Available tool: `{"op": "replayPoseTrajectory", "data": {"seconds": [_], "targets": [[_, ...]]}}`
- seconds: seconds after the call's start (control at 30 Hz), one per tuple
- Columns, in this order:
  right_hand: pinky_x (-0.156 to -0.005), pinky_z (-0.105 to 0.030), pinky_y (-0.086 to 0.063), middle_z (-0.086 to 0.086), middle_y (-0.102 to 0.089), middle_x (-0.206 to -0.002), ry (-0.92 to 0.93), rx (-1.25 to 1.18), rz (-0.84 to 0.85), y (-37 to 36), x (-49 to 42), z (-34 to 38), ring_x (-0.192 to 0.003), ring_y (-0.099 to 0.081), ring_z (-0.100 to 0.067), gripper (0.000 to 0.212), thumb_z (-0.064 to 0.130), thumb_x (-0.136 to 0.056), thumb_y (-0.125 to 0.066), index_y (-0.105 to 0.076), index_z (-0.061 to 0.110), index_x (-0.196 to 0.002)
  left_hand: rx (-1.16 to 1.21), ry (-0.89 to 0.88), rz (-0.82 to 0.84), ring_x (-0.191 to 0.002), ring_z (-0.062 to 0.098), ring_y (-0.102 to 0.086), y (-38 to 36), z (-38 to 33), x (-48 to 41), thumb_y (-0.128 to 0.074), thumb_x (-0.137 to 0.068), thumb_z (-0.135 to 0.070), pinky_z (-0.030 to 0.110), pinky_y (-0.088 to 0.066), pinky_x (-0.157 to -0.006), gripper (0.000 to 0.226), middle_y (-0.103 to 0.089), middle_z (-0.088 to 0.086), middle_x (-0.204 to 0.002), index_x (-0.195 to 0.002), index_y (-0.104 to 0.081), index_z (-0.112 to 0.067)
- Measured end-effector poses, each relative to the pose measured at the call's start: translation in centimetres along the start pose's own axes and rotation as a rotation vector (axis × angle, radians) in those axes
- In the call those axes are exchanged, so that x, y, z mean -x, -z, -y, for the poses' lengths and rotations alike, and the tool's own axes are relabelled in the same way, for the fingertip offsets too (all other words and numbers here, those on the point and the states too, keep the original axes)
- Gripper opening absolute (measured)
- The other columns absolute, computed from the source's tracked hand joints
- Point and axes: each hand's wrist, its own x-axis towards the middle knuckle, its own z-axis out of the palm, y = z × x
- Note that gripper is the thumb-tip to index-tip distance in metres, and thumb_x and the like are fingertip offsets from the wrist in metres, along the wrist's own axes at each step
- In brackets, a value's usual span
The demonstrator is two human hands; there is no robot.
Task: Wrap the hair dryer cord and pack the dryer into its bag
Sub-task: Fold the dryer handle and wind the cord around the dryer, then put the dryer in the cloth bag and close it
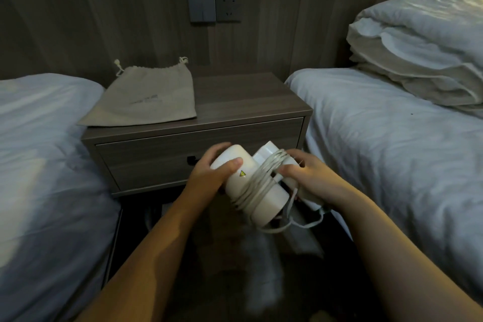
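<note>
White hair dryer (271, 196) held low in front of bedside table (235, 97): left grip (209, 172) curled round its barrel to steady it, right grip (311, 175) pinching wound cord (261, 178), prob. so coils don't slip; bag (146, 97) lies flat on table.

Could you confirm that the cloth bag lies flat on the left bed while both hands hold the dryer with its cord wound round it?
Only the place is wrong: the head view shows the bag lying flat on the nightstand. The left hand and right hand do hold the dryer, its cord wound round it.
</note>
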Motion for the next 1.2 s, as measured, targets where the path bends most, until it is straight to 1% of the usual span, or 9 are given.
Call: {"op": "replayPoseTrajectory", "data": {"seconds": [0.07,0.17,0.33,0.57,0.7,0.8,0.9,1.07,1.2], "targets": [[-0.063,-0.021,-0.047,0.005,-0.066,-0.089,0.028,-0.001,-0.123,-0.5,0.0,0.1,-0.080,-0.062,-0.013,0.028,0.032,-0.081,-0.063,-0.059,0.025,-0.108,0.166,0.043,-0.137,-0.088,0.017,-0.061,-1.1,0.2,0.2,-0.062,-0.085,-0.023,0.026,-0.057,-0.063,0.040,-0.056,-0.002,-0.107,-0.122,-0.048,-0.027],[-0.067,-0.024,-0.042,0.010,-0.061,-0.083,0.055,0.037,-0.252,-1.3,0.3,0.2,-0.076,-0.058,-0.006,0.029,0.033,-0.077,-0.067,-0.059,0.023,-0.104,0.443,0.197,-0.211,-0.104,0.031,-0.061,-2.7,0.4,0.9,-0.067,-0.080,-0.031,0.049,-0.054,-0.087,0.056,-0.057,0.013,-0.121,-0.129,-0.040,-0.024],[-0.052,-0.007,-0.040,0.014,-0.059,-0.078,0.063,-0.044,-0.306,-2.7,1.3,0.3,-0.070,-0.054,0.001,0.015,0.029,-0.082,-0.063,-0.059,0.023,-0.095,0.436,0.227,-0.183,-0.103,0.031,-0.061,-3.2,-0.2,1.8,-0.067,-0.080,-0.032,0.051,-0.055,-0.082,0.069,-0.053,0.012,-0.122,-0.137,-0.029,-0.031],[-0.046,-0.012,-0.044,0.002,-0.061,-0.071,0.082,-0.159,-0.296,-1.8,-2.9,6.1,-0.060,-0.057,-0.008,0.024,0.033,-0.084,-0.063,-0.060,0.013,-0.097,0.340,0.111,-0.315,-0.102,0.027,-0.061,-0.5,-4.8,-3.0,-0.062,-0.084,-0.038,0.046,-0.053,-0.087,0.059,-0.057,0.008,-0.121,-0.136,-0.036,-0.026],[-0.052,-0.032,-0.047,-0.014,-0.059,-0.059,-0.061,-0.490,-0.188,-0.1,-9.0,8.9,-0.048,-0.054,-0.024,0.035,0.041,-0.083,-0.061,-0.061,0.006,-0.088,0.148,0.024,-0.276,-0.101,0.020,-0.061,2.1,-7.8,-8.0,-0.049,-0.089,-0.041,0.040,-0.051,-0.090,0.044,-0.062,0.003,-0.116,-0.127,-0.051,-0.019],[-0.050,-0.031,-0.045,-0.010,-0.056,-0.061,-0.216,-0.747,-0.099,0.9,-14.8,9.3,-0.049,-0.052,-0.020,0.042,0.049,-0.082,-0.059,-0.060,0.009,-0.093,-0.083,-0.004,-0.291,-0.100,0.023,-0.061,4.4,-8.2,-11.2,-0.049,-0.091,-0.030,0.039,-0.049,-0.092,0.025,-0.067,0.008,-0.109,-0.106,-0.063,-0.016],[-0.051,-0.032,-0.048,-0.010,-0.059,-0.068,-0.236,-0.834,-0.124,0.6,-19.5,8.7,-0.053,-0.054,-0.019,0.051,0.055,-0.080,-0.059,-0.061,0.009,-0.103,-0.311,-0.050,-0.319,-0.097,0.012,-0.054,6.4,-8.2,-13.9,-0.052,-0.090,-0.016,0.022,-0.039,-0.084,0.027,-0.063,0.005,-0.113,-0.116,-0.060,-0.013],[-0.049,-0.030,-0.049,-0.011,-0.059,-0.065,-0.148,-0.828,-0.252,-0.8,-22.6,8.1,-0.052,-0.055,-0.020,0.041,0.050,-0.083,-0.060,-0.063,0.009,-0.090,-0.611,0.024,-0.328,-0.110,0.023,-0.056,8.8,-7.6,-18.2,-0.049,-0.090,-0.018,0.029,-0.042,-0.092,0.030,-0.061,0.006,-0.122,-0.119,-0.056,-0.016],[-0.045,-0.027,-0.048,-0.008,-0.059,-0.063,-0.121,-0.935,-0.224,-0.8,-23.4,7.1,-0.049,-0.054,-0.018,0.046,0.052,-0.084,-0.058,-0.063,0.009,-0.100,-0.826,0.132,-0.326,-0.112,0.030,-0.055,9.8,-7.4,-21.5,-0.049,-0.090,-0.028,0.037,-0.047,-0.092,0.038,-0.056,0.011,-0.127,-0.126,-0.049,-0.018]]}}
